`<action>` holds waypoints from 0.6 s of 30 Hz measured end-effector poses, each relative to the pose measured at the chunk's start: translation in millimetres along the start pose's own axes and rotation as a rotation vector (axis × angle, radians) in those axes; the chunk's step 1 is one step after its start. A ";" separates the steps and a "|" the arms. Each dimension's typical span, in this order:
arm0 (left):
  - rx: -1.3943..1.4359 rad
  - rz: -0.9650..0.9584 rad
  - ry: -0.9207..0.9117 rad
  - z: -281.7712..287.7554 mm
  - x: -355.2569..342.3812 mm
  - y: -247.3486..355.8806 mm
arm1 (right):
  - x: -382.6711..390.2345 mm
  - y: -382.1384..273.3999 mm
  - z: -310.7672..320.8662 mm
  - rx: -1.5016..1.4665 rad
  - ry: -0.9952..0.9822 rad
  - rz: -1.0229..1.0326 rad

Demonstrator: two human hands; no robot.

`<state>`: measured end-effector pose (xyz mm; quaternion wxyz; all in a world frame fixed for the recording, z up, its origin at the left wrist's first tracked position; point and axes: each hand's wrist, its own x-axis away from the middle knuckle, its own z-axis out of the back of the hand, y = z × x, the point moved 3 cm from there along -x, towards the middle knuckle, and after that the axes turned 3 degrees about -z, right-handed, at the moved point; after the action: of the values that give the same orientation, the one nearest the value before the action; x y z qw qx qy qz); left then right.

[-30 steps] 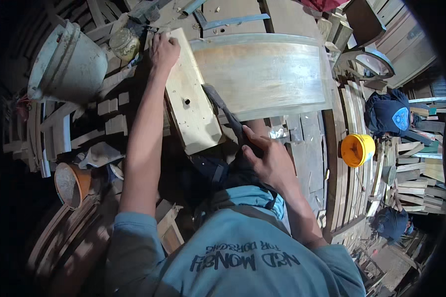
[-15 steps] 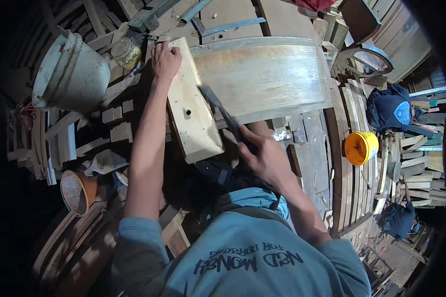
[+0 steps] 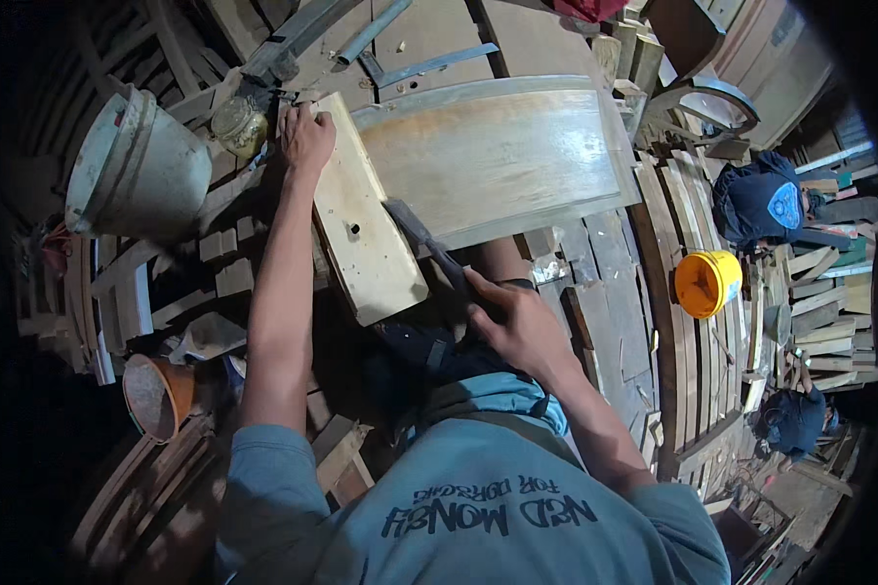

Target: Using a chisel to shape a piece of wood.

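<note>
Now I see left hand (image 3: 307,136) clamping far end of wooden block (image 3: 361,229); right hand (image 3: 522,327) closed round file (image 3: 427,244), blade crossing block's near-right edge, block's long axis running away from me.

This is a woodworking shop — a rough, crowded one. Cut wooden strips and slats (image 3: 698,322) lie in rows and heaps over the floor, with short offcut blocks (image 3: 226,263) scattered among them. A large curved wooden panel (image 3: 498,161) and a pale board (image 3: 361,229) with a drilled hole sit at the centre. Around them stand a dusty grey bucket (image 3: 132,171), a yellow bucket (image 3: 707,283) and a glass jar (image 3: 236,125) — and other people crouch among the timber at the right edge.
</note>
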<state>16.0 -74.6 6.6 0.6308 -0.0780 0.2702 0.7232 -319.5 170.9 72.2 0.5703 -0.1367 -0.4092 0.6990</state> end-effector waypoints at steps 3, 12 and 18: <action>0.099 -0.017 -0.042 -1.9 15.3 41.2 | -39.1 -1.7 -17.1 0.034 0.143 0.024; 0.094 -0.029 0.033 -2.1 17.6 1.5 | 3.9 20.1 -1.9 -0.175 -0.029 0.072; -0.044 -0.223 0.058 21.5 35.7 38.3 | 33.9 17.2 -20.1 -0.951 -0.168 0.067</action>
<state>-22.6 -35.3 19.7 0.6976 -0.1421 0.2621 0.6516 -328.7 209.8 56.3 0.3866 -0.3384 -0.7234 0.4612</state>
